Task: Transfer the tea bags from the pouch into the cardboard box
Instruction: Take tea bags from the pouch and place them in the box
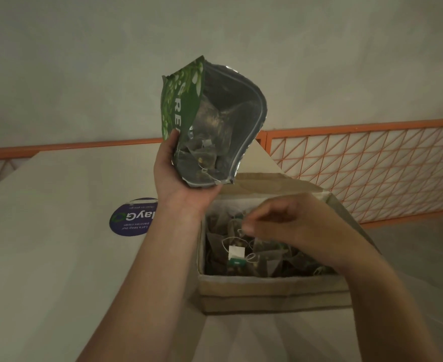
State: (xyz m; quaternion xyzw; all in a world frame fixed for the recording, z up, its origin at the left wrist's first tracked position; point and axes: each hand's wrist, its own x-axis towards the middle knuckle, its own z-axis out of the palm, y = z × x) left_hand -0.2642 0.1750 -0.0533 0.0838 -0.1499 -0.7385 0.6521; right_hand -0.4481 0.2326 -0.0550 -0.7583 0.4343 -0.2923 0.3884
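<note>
Progress looks well advanced: many tea bags (pixel 254 253) already lie in the cardboard box (pixel 272 291). Just above the box's far edge, the left hand (pixel 174 176) grips the pouch (pixel 215 121), some bags remaining inside. Right hand (pixel 288 223) fingers (pixel 249 227) pinch a bag's string over the box.

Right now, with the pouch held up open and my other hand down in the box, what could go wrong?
1. The left hand holds the pouch by one lower edge, mouth toward you; tea bags near the opening could slide out beside the cardboard box.
2. The right hand works among loose strings; one could snag and drag a bag out.
</note>
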